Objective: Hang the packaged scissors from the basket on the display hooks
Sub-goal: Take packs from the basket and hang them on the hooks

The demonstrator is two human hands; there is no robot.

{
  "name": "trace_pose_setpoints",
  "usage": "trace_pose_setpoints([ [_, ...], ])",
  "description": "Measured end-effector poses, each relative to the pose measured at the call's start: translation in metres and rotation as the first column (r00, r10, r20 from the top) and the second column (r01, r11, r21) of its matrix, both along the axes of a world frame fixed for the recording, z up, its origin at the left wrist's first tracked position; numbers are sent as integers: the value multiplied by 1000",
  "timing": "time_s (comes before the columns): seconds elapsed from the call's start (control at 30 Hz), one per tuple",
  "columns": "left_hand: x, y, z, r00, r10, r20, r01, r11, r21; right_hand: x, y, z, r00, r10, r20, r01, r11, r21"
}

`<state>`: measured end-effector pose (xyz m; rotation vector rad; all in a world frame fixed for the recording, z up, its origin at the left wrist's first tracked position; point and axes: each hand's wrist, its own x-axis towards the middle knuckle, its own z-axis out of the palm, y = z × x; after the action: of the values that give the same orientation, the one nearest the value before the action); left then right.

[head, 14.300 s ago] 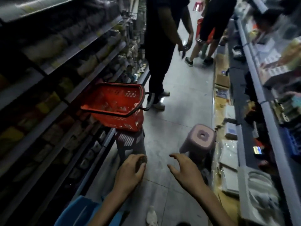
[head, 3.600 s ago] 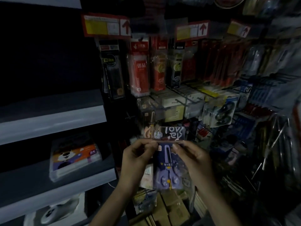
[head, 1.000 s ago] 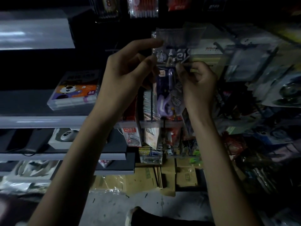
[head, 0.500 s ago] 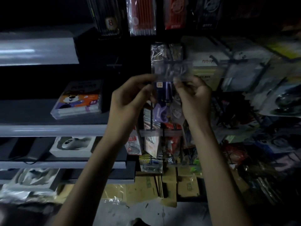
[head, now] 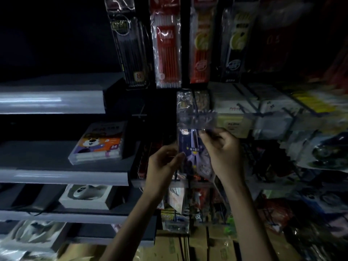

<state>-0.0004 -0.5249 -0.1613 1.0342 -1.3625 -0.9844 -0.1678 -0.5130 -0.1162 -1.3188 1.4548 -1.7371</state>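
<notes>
A purple pack of scissors [head: 190,146] hangs upright in front of the dim display rack, its top just under a clear price-tag strip [head: 196,120] at the tip of a hook. My left hand [head: 162,164] pinches the pack's lower left edge. My right hand [head: 222,149] pinches its upper right side near the top. Whether the pack's hole sits on the hook is hidden by the tag strip. The basket is out of view.
Packs of pencils [head: 167,46] hang above. Grey shelves [head: 62,176] at the left carry a cartoon-print box [head: 99,142] and white boxed items [head: 88,194]. More hooks with packaged goods [head: 323,153] crowd the right. Cardboard boxes [head: 188,245] sit on the floor below.
Both hands have dropped lower on the pack, the left one to its lower edge. The pack now hangs under the tag strip rather than being raised against it.
</notes>
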Motion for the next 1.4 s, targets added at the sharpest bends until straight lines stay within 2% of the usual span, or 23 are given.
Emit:
trace_pose_setpoints([
  [0.13,-7,6,-2,999,32,-39,-33,999,-24,-8,16,-19,975,-110,-191,125,990,69],
  [0.3,-15,9,-11,993,97,-74,-103,991,-81,-8,33,-38,933,-138,-332,188,974,125],
  [0.47,-21,22,-20,992,114,-56,-119,990,-77,-10,39,-44,928,-131,-348,207,959,191],
  [0.67,-22,25,-29,987,162,1,-162,986,-45,-4,41,-49,900,-178,-397,266,947,180],
  [0.8,-18,14,-32,981,194,-5,-194,981,-28,2,38,-49,905,-169,-390,247,956,161],
  [1.1,-23,-14,-25,968,229,-104,-233,972,-29,7,0,-48,875,-254,-413,317,944,89],
  [1.2,-24,-26,-26,959,271,-83,-274,962,-23,5,-15,-51,887,-242,-393,296,952,82],
  [1.4,-29,-35,-39,951,307,-42,-306,952,28,0,-28,-62,857,-228,-462,328,933,147],
])
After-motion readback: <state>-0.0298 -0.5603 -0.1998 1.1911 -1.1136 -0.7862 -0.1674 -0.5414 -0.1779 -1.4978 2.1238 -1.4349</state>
